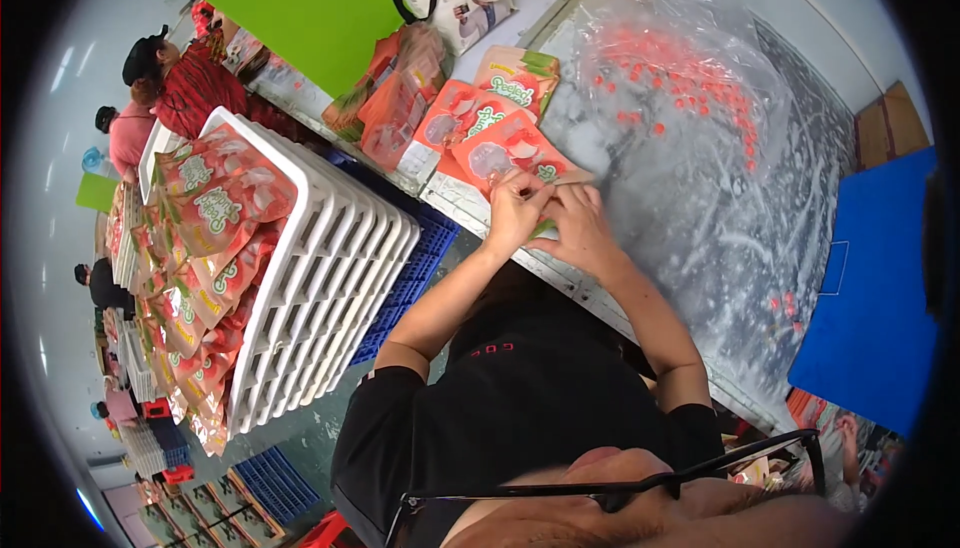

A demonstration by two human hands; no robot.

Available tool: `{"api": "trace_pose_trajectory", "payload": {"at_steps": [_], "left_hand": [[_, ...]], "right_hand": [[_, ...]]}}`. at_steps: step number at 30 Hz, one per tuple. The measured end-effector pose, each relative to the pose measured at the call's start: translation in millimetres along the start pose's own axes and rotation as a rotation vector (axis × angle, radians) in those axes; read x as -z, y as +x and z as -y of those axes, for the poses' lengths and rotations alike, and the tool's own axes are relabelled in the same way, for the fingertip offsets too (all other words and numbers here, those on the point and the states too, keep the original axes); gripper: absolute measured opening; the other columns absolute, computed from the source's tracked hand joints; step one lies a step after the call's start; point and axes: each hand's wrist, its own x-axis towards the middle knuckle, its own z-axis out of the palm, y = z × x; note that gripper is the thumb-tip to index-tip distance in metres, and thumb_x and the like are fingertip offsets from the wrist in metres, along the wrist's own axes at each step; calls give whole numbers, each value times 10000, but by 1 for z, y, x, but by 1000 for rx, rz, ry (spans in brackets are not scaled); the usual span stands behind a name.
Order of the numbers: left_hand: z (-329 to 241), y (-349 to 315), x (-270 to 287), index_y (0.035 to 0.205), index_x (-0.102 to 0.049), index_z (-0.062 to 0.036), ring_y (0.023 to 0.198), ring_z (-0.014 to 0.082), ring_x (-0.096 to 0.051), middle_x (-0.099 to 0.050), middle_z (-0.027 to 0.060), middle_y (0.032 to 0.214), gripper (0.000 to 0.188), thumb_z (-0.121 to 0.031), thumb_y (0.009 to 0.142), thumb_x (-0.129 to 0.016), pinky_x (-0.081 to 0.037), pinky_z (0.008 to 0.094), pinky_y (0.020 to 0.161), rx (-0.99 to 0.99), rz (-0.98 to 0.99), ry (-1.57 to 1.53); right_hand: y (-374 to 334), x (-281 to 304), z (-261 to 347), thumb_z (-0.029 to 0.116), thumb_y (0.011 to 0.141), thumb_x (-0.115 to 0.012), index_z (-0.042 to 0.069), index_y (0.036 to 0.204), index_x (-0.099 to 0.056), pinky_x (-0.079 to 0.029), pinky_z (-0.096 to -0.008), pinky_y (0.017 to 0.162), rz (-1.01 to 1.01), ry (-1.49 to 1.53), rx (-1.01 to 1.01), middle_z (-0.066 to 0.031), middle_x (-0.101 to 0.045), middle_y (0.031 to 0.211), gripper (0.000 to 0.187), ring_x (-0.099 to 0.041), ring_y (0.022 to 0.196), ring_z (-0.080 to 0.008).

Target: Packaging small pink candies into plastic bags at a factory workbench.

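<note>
A red printed pouch (pixel 512 146) with a clear window lies on the table at its near edge, in front of my body. My left hand (pixel 515 212) is closed, fingers pinched together on the pouch's near end. My right hand (pixel 580 222) is beside it, fingers curled over the same end, thumb below; a bit of green shows between the hands. Another red pouch (pixel 452 120) lies partly under the first. Just beyond is a tan and green pouch (pixel 518 76). Exactly what my fingertips pinch is hidden.
A large clear plastic bag (pixel 640 23) and small red pieces (pixel 705 100) lie on the wet-looking table to the right. Stacked white crates (pixel 335 248), topped with filled pouches (pixel 215 208), stand at left. A blue board (pixel 870 293) is far right. Other people work at left.
</note>
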Motion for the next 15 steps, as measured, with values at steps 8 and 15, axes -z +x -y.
{"api": "trace_pose_trajectory", "payload": {"at_steps": [8, 15], "left_hand": [[-27, -11, -13, 798, -679, 18, 743, 225, -620, -639, 110, 808, 87, -19, 801, -758, -496, 320, 660, -347, 12, 115], [-65, 29, 21, 1235, -610, -14, 1192, 295, -583, -581, 157, 1300, 566, -93, 722, -838, -480, 362, 975, -355, 556, 195]], "right_hand": [[16, -38, -34, 290, 742, -761, 51, 1089, -653, -441, -462, 990, 121, 431, 92, -155, -648, 1126, 435, -582, 1111, -341], [11, 38, -22, 326, 856, -624, 66, 1155, -635, -435, -446, 1012, 407, 206, 11, -155, -628, 1211, 397, -568, 1168, -330]]}}
